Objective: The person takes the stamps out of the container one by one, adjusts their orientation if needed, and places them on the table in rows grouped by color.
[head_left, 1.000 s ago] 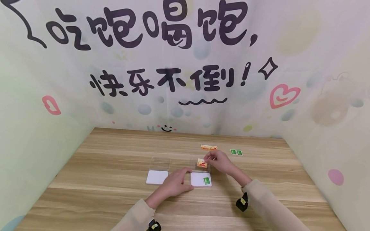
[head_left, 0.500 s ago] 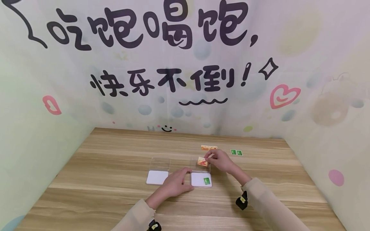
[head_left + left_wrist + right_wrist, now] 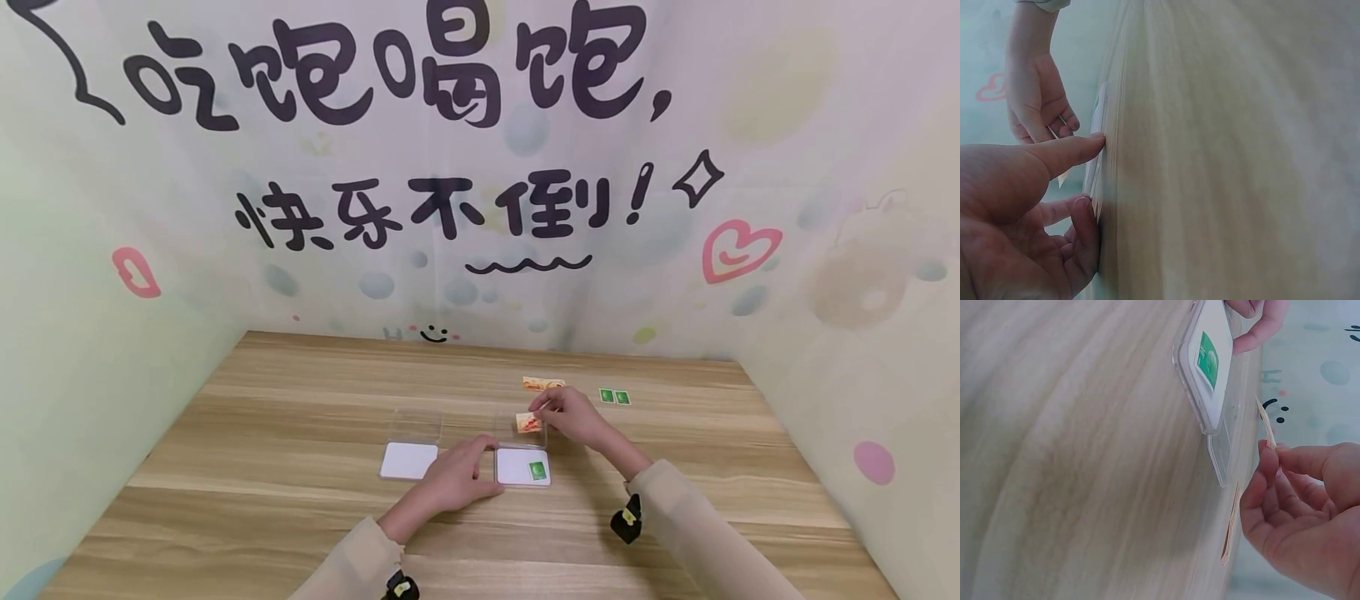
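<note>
My right hand (image 3: 573,417) pinches a small orange-and-cream stamp (image 3: 528,423) by its edge, between thumb and fingertips. The stamp hangs above the raised clear lid of the right-hand plastic case (image 3: 513,477). In the right wrist view the stamp (image 3: 1266,422) appears edge-on, apart from the case (image 3: 1219,369). A green stamp (image 3: 537,471) lies on the white base of that case, toward its right side. My left hand (image 3: 456,477) holds the case at its left side, thumb at the front corner and fingers at the back; the left wrist view shows these fingertips touching it.
A second opened clear case (image 3: 408,460) with a white base lies left of my left hand. Behind my right hand is an orange strip of stamps (image 3: 543,383), and two green stamps (image 3: 615,397) lie farther right. A printed cloth wall (image 3: 480,300) borders the wooden table (image 3: 300,533).
The pinched orange stamp has tilted slightly and shifted a little to the right above the lid. My left hand and the cases keep their places.
</note>
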The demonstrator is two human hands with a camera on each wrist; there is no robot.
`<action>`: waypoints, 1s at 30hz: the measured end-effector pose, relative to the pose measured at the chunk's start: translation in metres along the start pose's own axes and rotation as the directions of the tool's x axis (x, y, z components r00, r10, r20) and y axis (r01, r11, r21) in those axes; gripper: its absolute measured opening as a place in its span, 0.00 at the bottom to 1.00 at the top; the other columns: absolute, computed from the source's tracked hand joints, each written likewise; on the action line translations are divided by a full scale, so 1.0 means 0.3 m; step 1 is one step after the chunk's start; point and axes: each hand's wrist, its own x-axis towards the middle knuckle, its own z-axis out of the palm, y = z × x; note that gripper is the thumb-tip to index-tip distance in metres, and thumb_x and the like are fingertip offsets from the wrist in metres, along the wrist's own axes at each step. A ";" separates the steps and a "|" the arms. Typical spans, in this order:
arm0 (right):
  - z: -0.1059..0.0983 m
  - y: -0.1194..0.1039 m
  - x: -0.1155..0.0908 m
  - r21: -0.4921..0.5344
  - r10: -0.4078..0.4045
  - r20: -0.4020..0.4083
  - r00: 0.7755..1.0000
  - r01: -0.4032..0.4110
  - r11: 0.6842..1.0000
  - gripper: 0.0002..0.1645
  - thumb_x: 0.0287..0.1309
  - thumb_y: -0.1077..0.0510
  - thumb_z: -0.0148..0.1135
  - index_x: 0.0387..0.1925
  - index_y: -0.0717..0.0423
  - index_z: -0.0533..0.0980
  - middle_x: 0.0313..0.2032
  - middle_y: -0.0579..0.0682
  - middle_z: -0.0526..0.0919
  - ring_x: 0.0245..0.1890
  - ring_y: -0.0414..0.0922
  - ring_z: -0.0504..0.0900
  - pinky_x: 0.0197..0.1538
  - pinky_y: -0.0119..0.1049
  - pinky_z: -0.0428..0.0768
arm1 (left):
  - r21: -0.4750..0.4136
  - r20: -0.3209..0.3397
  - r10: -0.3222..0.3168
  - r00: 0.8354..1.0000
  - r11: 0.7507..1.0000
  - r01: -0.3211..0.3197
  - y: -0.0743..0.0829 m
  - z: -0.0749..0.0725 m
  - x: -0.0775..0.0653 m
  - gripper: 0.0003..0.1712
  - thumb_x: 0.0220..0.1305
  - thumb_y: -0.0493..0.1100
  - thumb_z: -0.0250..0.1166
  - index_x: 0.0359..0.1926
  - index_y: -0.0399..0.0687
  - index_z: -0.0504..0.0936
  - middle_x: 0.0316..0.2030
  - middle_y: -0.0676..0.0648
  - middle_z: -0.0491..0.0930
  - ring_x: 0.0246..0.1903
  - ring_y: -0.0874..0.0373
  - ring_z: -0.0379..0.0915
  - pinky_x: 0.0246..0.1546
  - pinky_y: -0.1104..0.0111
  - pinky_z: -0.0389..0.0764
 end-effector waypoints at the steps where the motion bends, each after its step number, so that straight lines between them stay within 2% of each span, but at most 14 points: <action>1: 0.000 0.000 0.000 0.009 0.000 0.004 1.000 0.000 1.000 0.07 0.72 0.67 0.62 0.42 0.68 0.84 0.35 0.55 0.87 0.30 0.45 0.81 0.33 0.34 0.80 | -0.001 0.000 0.000 1.000 1.000 0.000 0.000 0.000 0.000 0.34 0.64 0.49 0.76 0.66 0.42 0.75 0.27 0.52 0.71 0.25 0.61 0.63 0.26 0.68 0.63; 7: 0.002 0.001 0.004 0.096 0.046 0.014 0.999 -0.048 0.994 0.08 0.72 0.71 0.60 0.45 0.72 0.83 0.33 0.55 0.86 0.29 0.42 0.83 0.39 0.43 0.87 | -0.002 0.002 -0.001 1.000 1.000 0.001 0.003 0.000 -0.001 0.34 0.65 0.49 0.75 0.67 0.43 0.75 0.28 0.52 0.71 0.25 0.61 0.63 0.26 0.68 0.62; 17: -0.001 0.004 0.009 0.068 0.039 -0.003 0.999 -0.039 0.997 0.07 0.69 0.70 0.64 0.46 0.69 0.83 0.36 0.56 0.87 0.35 0.44 0.84 0.41 0.40 0.87 | -0.003 0.011 -0.013 1.000 1.000 0.013 0.006 -0.003 0.001 0.34 0.65 0.49 0.75 0.67 0.42 0.75 0.28 0.51 0.71 0.25 0.61 0.63 0.26 0.68 0.62; 24: -0.001 0.004 0.013 0.090 0.042 -0.013 0.999 -0.041 0.995 0.07 0.69 0.71 0.64 0.45 0.71 0.83 0.35 0.59 0.87 0.33 0.47 0.86 0.41 0.42 0.88 | 0.000 0.012 -0.013 1.000 1.000 0.013 0.007 -0.005 0.001 0.34 0.65 0.49 0.75 0.67 0.42 0.75 0.28 0.51 0.71 0.26 0.60 0.64 0.27 0.67 0.63; 30: 0.000 0.010 0.019 0.096 0.044 -0.014 0.999 -0.042 0.995 0.07 0.69 0.71 0.63 0.46 0.72 0.82 0.35 0.58 0.87 0.32 0.46 0.87 0.40 0.41 0.88 | -0.005 0.010 -0.021 1.000 1.000 0.021 0.005 -0.004 -0.001 0.34 0.65 0.50 0.75 0.67 0.43 0.75 0.29 0.51 0.71 0.26 0.60 0.64 0.27 0.68 0.63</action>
